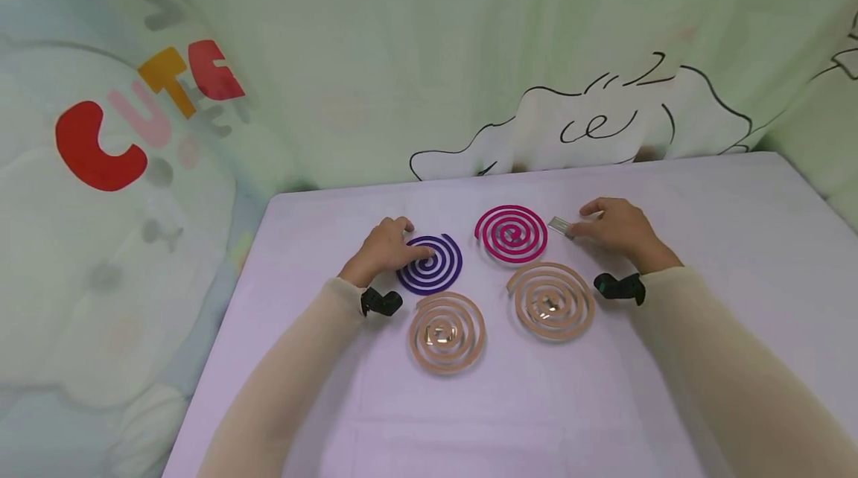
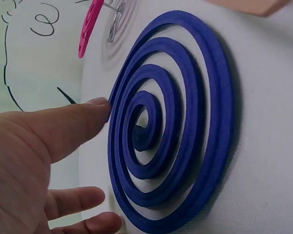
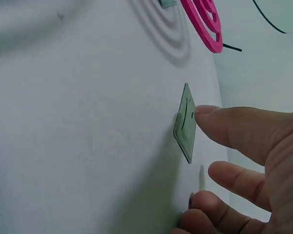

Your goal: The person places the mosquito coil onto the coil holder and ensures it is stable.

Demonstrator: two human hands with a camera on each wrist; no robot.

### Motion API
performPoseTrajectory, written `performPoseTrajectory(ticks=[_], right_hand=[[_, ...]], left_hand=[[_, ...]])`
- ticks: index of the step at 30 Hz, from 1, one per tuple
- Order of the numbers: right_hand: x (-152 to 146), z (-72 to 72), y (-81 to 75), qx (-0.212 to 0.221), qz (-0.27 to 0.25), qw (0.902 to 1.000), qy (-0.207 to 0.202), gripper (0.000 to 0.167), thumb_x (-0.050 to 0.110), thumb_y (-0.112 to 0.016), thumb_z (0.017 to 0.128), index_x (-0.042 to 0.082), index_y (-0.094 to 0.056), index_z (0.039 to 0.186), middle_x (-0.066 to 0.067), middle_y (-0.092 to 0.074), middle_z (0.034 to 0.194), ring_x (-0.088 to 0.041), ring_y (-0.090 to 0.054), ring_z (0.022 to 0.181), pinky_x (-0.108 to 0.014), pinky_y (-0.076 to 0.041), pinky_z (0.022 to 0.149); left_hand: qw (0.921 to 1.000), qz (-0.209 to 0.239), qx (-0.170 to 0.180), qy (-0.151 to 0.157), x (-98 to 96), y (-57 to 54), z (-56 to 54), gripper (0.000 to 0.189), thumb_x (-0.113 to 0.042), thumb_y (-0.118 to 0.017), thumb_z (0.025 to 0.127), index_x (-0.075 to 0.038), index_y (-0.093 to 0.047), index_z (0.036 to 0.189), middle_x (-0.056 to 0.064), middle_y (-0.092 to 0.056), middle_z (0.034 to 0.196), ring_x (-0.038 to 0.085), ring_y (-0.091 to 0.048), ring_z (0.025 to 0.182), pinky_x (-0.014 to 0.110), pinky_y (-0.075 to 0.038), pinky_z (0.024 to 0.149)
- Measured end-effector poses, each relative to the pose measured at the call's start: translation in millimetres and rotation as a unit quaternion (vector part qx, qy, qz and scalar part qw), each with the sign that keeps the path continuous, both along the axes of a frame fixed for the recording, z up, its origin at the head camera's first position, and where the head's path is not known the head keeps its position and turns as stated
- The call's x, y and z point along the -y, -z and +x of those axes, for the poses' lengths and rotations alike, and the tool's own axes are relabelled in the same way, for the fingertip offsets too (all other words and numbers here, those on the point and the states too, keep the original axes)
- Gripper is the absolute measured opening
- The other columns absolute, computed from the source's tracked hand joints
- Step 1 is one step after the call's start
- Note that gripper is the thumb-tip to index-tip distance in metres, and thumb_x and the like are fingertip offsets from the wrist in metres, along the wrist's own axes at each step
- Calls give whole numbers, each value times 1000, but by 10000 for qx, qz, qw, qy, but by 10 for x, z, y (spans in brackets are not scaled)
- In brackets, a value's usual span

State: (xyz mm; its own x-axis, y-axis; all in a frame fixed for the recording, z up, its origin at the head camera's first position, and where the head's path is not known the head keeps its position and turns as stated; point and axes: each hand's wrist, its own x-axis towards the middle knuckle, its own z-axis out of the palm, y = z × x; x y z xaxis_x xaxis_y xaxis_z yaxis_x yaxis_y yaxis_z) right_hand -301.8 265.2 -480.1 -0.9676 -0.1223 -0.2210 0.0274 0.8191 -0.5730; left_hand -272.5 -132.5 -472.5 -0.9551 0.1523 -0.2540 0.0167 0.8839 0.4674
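Observation:
My left hand [image 1: 385,249] is spread at a blue mosquito coil [image 2: 168,114] lying on the table, with the thumb tip right at the coil's edge in the left wrist view. The other fingers of that hand are apart from one another and grip nothing. On the right, my right hand [image 1: 620,228] reaches to a small, thin metal plate with slits [image 3: 185,124], probably a coil stand. Its thumb tip meets the plate's edge, while the remaining fingers stay loosely bent and away from it. Left of the plate is a pink mosquito coil [image 1: 511,234], raised on a metal stand.
Two tan mosquito coils [image 1: 447,333] [image 1: 551,302] sit nearer the front, each with shiny metal showing at its centre. A pale cloth covers the table [image 1: 509,418]. Behind it hangs a printed curtain [image 1: 402,53] close to the far edge.

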Motion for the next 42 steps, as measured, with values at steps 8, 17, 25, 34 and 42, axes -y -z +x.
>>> performPoseTrajectory(ticks=[8,17,25,34,42], right_hand=[[130,4,-18,-17,106,9997,-198,49,35,-76,89,-3,-65,117,-30,-65,119,-43,-56,107,-55,-48,88],[171,-4,-41,9,129,9998,-126,32,29,-77,88,0,-71,99,-17,-69,98,-35,-56,93,-38,-43,71],[179,9,-43,-113,15,9999,9,30,25,-80,86,-1,-70,98,-16,-69,94,-34,-57,89,-37,-43,70],[97,-15,11,240,-496,9981,260,32,22,-80,87,-3,-69,104,-11,-67,93,-26,-54,86,-33,-44,67],[15,91,-16,954,-1461,9839,376,33,21,-70,98,-6,-64,114,0,-65,80,-13,-59,74,-26,-54,63]], left_hand=[[9994,-319,68,-72,-28,10,39,63,-48,-86,83,-4,-58,118,13,-55,113,29,-53,101,41,-48,87],[9998,-11,100,-153,-45,38,32,59,-39,-89,82,-6,-52,114,11,-58,107,26,-56,99,40,-47,86],[9980,611,90,-162,-23,79,16,58,-30,-88,85,-7,-49,121,15,-66,106,26,-62,98,37,-49,87],[9988,393,-270,108,-15,139,-11,55,-34,-85,88,-3,-57,123,13,-54,114,27,-53,102,39,-47,92],[9989,170,-397,162,-6,128,16,55,-37,-83,89,-4,-62,127,12,-55,113,26,-53,102,38,-46,90]])
